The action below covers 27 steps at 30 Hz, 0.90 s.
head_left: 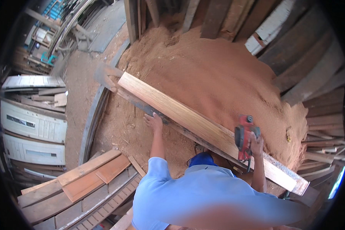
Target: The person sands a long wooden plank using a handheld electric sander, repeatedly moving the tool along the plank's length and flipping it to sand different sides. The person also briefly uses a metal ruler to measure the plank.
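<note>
A long pale plank (180,112) lies slantwise across a darker support beam (130,97), from the far left to the near right. My right hand (255,145) is wrapped round the handle of a red and black electric hand planer (241,138), which is over the right part of the plank. Whether the planer's sole touches the wood cannot be made out. On the near side of the beam is my left hand (154,121), fingers spread and holding nothing. It is close to the beam's dark edge; contact is unclear.
Reddish sawdust (211,73) is heaped beyond the plank. A small yellow object (288,135) lies on it at right. Upright boards (216,19) line the back, and more timber (322,142) is stacked right. Boards (92,174) lie near left, white panelled doors (32,120) farther left.
</note>
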{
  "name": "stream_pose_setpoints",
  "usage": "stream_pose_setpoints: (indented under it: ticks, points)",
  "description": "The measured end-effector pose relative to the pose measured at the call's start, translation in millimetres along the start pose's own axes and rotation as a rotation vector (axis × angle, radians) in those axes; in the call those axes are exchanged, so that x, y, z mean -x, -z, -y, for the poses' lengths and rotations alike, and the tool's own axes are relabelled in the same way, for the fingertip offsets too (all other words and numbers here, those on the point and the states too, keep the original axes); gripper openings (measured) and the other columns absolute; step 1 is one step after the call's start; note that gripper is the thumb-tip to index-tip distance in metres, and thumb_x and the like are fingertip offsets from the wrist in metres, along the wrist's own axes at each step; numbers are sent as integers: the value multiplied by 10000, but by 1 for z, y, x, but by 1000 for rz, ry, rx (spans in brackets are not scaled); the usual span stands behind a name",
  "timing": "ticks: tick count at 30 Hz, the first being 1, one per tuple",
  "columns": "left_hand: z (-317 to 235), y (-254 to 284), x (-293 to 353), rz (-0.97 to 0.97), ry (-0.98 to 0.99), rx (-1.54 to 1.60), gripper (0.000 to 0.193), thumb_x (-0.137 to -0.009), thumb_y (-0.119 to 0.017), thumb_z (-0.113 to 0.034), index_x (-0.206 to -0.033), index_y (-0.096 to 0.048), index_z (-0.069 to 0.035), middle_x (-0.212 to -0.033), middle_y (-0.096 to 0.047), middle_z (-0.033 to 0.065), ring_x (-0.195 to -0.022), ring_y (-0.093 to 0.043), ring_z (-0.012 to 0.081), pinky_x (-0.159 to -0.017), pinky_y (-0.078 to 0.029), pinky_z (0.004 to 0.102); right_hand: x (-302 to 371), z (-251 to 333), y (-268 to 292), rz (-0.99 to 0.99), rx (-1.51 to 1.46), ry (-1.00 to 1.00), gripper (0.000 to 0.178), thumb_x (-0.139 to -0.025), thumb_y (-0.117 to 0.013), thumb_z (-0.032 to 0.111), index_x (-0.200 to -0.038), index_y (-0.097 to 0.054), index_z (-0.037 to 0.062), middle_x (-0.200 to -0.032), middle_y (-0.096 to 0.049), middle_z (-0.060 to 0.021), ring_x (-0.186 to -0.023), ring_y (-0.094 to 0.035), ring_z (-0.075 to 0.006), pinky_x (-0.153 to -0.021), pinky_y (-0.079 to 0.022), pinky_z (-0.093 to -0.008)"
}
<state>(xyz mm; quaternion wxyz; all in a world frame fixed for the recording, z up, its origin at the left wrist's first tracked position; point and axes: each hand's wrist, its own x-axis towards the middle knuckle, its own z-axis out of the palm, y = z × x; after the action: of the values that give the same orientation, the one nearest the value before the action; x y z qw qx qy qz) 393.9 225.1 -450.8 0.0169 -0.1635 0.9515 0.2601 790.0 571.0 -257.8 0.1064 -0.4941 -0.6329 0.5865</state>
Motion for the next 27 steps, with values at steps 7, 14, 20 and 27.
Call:
stream_pose_setpoints:
  ticks: [7,14,20,27]
  points:
    - [-32,-1,267,350,-1348,-314,744,-892,-593,-355,-1472,-361,49,-1533,-211,390,-1433,-193,542,-1175,-175,598,123,-124,156,-423,-568,-18,158,-978,-613,290,-989,-641,136,-674,-477,100,-550,-436,-15,-460,-346,-207]
    - [-10,-2,535,859,-1647,-561,809,-864,-619,-368,-1512,-312,6,-1571,-125,366,-1472,-78,521,-1205,-77,575,279,-205,271,-672,-265,-204,342,-950,-620,362,-875,-657,31,-643,-603,-27,-551,-582,-111,-498,-475,-308]
    - [-4,0,640,922,-1779,-572,869,-869,-612,-371,-1542,-216,9,-1574,-150,353,-1483,-95,489,-1215,-66,550,406,-303,316,-835,-331,-272,355,-956,-613,369,-850,-645,32,-657,-605,-40,-546,-590,-137,-494,-472,-320]
    - [-39,-33,749,983,-1903,-753,849,-882,-590,-380,-1532,-231,33,-1585,-163,328,-1493,-116,456,-1229,-70,503,491,-364,338,-1132,-674,-321,295,-954,-623,371,-869,-618,89,-629,-544,27,-484,-511,-77,-425,-405,-264]
